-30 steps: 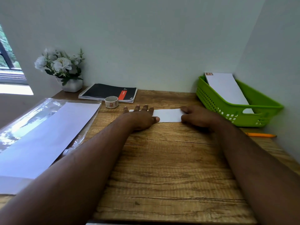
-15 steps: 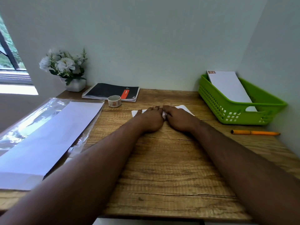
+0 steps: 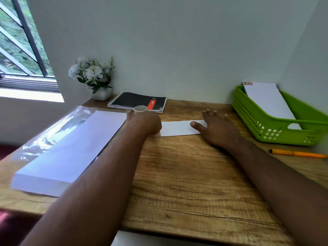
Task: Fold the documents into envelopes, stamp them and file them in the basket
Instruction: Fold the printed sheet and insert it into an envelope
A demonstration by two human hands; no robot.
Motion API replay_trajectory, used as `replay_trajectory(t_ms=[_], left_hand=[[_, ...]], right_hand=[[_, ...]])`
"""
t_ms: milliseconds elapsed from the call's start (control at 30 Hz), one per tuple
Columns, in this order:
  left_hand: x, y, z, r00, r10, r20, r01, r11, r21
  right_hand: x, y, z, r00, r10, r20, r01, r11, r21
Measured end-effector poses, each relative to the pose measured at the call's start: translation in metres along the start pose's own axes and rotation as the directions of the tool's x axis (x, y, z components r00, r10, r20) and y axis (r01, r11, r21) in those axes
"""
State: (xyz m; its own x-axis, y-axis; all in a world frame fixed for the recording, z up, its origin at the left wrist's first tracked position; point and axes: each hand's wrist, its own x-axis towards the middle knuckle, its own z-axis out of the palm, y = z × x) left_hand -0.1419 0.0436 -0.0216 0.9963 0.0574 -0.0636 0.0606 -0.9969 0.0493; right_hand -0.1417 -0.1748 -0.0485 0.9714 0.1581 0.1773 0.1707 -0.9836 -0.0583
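The folded document [image 3: 177,128] lay as a plain white rectangle, blank on its upper face, on the wooden desk [image 3: 186,174] toward 12 o'clock, between both hands. The right hand [image 3: 215,129] rested flat on its right end, fingers spread straight. The left hand [image 3: 144,122] reached at 11 o'clock to the roll of stamps [image 3: 140,109]; whether its fingers gripped it I could not tell. At 2 o'clock the green basket [image 3: 257,125] held an envelope [image 3: 266,100] with a brownish stamp. The black notebook [image 3: 137,102] bore a red label, its writing unreadable

Wooden desk [image 3: 186,174] in a pale corner, barred window [image 3: 21,50] (greenery outside), daylight on sill
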Motion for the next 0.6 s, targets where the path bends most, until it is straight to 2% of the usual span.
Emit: replay_trajectory(t_ms=[67,133,267,333,400,500,600], left_hand=[[0.001,-0.021,-0.012,0.990,-0.089,-0.112,0.079,0.993,-0.093],[0.006,-0.047,-0.018,0.975,-0.170,-0.140,0.148,0.977,-0.153],[0.048,-0.100,-0.003,0.943,-0.327,0.068,0.334,0.919,-0.211],[0.052,-0.109,0.003,0.920,-0.361,0.152,0.383,0.910,-0.157],[0.036,-0.103,-0.001,0.923,-0.323,0.208,0.352,0.928,-0.124],[0.035,-0.100,-0.003,0.914,-0.348,0.206,0.382,0.912,-0.151],[0.034,-0.093,-0.006,0.933,-0.336,0.127,0.356,0.910,-0.211]], right_hand=[[-0.008,-0.025,-0.008,0.989,-0.132,-0.069,0.136,0.989,0.059],[-0.020,-0.052,-0.014,0.957,-0.290,-0.021,0.289,0.937,0.195],[-0.031,-0.075,-0.007,0.804,-0.559,0.204,0.503,0.821,0.269],[-0.028,-0.073,-0.003,0.769,-0.576,0.278,0.501,0.813,0.297],[-0.027,-0.071,-0.002,0.767,-0.566,0.302,0.477,0.818,0.321],[-0.027,-0.071,-0.003,0.767,-0.570,0.294,0.477,0.813,0.332],[-0.028,-0.069,-0.004,0.784,-0.557,0.273,0.461,0.818,0.344]])
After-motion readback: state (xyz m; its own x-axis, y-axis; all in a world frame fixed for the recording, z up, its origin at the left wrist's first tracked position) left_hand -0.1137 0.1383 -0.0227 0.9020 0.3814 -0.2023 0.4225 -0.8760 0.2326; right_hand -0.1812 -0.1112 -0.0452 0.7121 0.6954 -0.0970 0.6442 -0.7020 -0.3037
